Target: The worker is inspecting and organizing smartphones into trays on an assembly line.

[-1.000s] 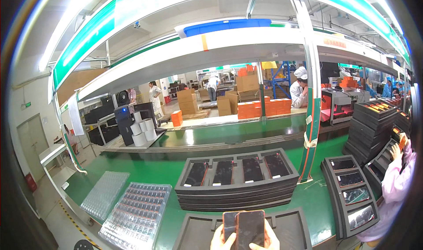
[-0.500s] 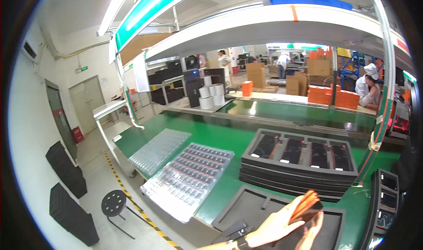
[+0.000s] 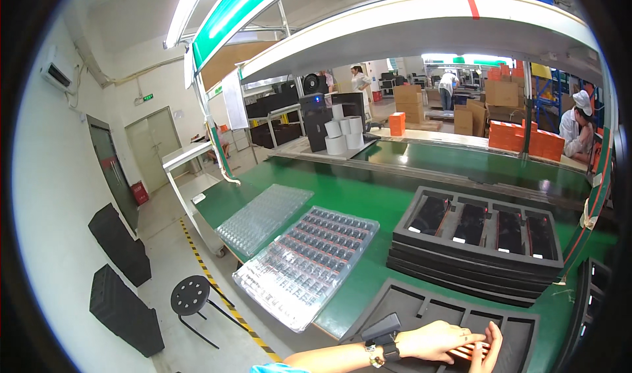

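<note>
Low at the right of centre, my left hand [image 3: 434, 341] reaches across from the lower edge, its fingers laid over a small stack of thin flat pieces [image 3: 470, 352] with orange-lit edges. My right hand [image 3: 488, 352] closes on the same stack from the right, thumb and fingers near my left fingertips. Most of the stack is hidden by the hands, so its exact kind cannot be told. Beneath both hands lies a black foam tray [image 3: 403, 300] with divided recesses. A black band [image 3: 391, 352] and a bracelet circle my left wrist, and a dark device [image 3: 382, 327] is beside it.
Several stacked black foam trays [image 3: 474, 282] stand behind, the top one holding dark flat panels. Clear plastic blister trays [image 3: 309, 261] lie left on the green bench [image 3: 355, 205]. Another loaded tray [image 3: 582, 314] is at far right. A shelf [image 3: 421, 27] spans overhead; a black stool [image 3: 191, 295] stands left.
The view has turned, so the bench appears farther right and lower. The stack, raised and tilted before, is now lower and mostly covered, with my hands closer together over it.
</note>
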The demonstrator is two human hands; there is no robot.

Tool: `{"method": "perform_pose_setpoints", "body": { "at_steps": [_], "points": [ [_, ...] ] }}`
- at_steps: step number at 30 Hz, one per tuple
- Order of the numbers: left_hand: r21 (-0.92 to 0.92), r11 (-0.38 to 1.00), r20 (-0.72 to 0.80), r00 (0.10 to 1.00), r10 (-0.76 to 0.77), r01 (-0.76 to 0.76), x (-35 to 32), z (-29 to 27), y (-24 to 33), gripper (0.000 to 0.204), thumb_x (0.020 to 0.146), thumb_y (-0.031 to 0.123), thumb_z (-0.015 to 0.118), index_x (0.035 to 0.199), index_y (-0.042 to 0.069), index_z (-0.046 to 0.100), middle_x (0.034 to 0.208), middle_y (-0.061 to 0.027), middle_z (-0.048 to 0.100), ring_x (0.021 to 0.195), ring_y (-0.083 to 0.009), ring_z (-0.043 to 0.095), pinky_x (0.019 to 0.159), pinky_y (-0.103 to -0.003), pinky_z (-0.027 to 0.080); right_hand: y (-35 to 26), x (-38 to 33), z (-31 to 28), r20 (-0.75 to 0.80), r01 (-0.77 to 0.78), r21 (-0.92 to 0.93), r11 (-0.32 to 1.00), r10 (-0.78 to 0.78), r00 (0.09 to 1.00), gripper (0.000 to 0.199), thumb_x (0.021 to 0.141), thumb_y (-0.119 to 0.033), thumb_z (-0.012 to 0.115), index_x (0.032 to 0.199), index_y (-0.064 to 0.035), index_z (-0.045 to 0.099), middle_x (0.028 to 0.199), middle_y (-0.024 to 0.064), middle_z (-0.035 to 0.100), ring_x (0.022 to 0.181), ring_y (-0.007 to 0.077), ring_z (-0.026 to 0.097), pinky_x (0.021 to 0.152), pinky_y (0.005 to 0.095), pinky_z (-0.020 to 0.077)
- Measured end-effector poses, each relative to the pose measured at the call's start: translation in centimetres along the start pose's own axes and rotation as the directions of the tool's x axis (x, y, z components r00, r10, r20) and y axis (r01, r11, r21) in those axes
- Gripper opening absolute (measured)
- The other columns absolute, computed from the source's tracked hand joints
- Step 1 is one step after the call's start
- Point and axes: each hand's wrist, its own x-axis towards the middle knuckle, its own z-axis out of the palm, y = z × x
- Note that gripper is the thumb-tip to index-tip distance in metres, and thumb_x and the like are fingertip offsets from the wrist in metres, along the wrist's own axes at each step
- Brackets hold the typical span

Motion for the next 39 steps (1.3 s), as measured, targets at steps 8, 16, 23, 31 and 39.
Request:
{"method": "perform_pose_setpoints", "body": {
  "at_steps": [8,16,23,31,39],
  "points": [
    [-0.209,0.895,-0.248,0.864,-0.438,0.394,-4.8,-7.9,0.0,0.049,0.088,0.027,0.070,0.129,0.003,0.059,0.120,-0.0150,0.065,0.116,-0.0330,0.059,0.101,-0.043,0.045,-1.3,0.4,1.0,0.099,0.094,-0.186,0.978,-0.077,0.992,0.024,0.096,-0.014,0.062,0.117,-0.0018,0.063,0.138,0.0137,0.048,0.121,0.0297,0.052,0.102,0.0384,0.0427],
    [0.276,0.180,-0.802,0.330,-0.498,0.944,-21.0,-10.1,-8.2,0.026,0.087,0.030,0.071,0.098,0.008,0.076,0.087,-0.0120,0.067,0.086,-0.0299,0.064,0.076,-0.042,0.052,-0.9,1.8,1.1,0.103,0.375,-0.445,0.813,-0.370,0.923,0.017,0.092,-0.005,0.060,0.108,-0.0034,0.066,0.116,0.0147,0.062,0.115,0.0337,0.053,0.102,0.0431,0.0403],
    [0.231,0.093,-0.776,0.241,-0.583,0.969,-21.8,-8.5,-8.3,0.029,0.081,0.036,0.076,0.090,0.009,0.078,0.085,-0.0090,0.067,0.085,-0.0283,0.065,0.076,-0.040,0.053,-1.3,1.8,0.9,0.110,0.361,-0.431,0.827,-0.348,0.931,0.016,0.091,-0.003,0.060,0.106,-0.0028,0.065,0.114,0.0149,0.062,0.114,0.0344,0.054,0.101,0.0432,0.0402],
    [0.073,0.128,-0.810,0.134,-0.570,0.989,-22.0,-8.8,-9.4,0.019,0.085,0.027,0.071,0.088,0.009,0.077,0.086,-0.0085,0.067,0.079,-0.0294,0.068,0.071,-0.041,0.054,-1.5,1.9,0.8,0.100,0.347,-0.397,0.850,-0.336,0.937,0.013,0.093,-0.007,0.061,0.104,-0.0028,0.066,0.113,0.0147,0.063,0.112,0.0343,0.055,0.100,0.0430,0.0422],
    [0.199,-0.019,-0.826,0.157,-0.541,0.980,-22.7,-9.0,-10.5,0.023,0.083,0.032,0.070,0.077,0.011,0.075,0.082,-0.0091,0.065,0.081,-0.0291,0.066,0.070,-0.042,0.054,-1.9,1.8,0.6,0.074,0.337,-0.364,0.868,-0.334,0.940,0.011,0.091,-0.004,0.062,0.101,-0.0023,0.065,0.108,0.0155,0.064,0.108,0.0353,0.056,0.098,0.0434,0.0421]
  ]
}}
